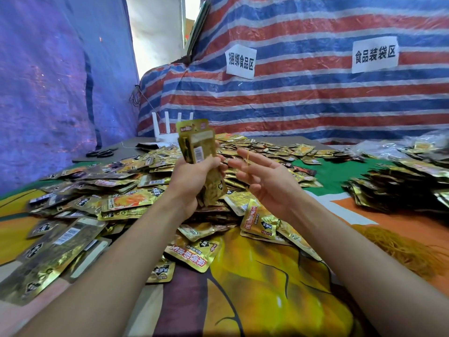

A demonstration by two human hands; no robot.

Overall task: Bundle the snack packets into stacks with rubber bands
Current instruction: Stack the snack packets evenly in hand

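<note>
The left hand (194, 183) hides much of the stack (197, 142); the frame edge crops the rubber-band heap (403, 249).

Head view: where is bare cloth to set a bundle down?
Bare cloth lies between the forearms, and an orange-white strip runs between the loose packets and the stacked packets on the right. Left and centre are crowded; rubber bands fill the near right.

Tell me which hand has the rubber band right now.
The right hand, open with palm up: a yellow rubber band sits on its fingers. The left hand instead grips the upright stack of snack packets.
</note>
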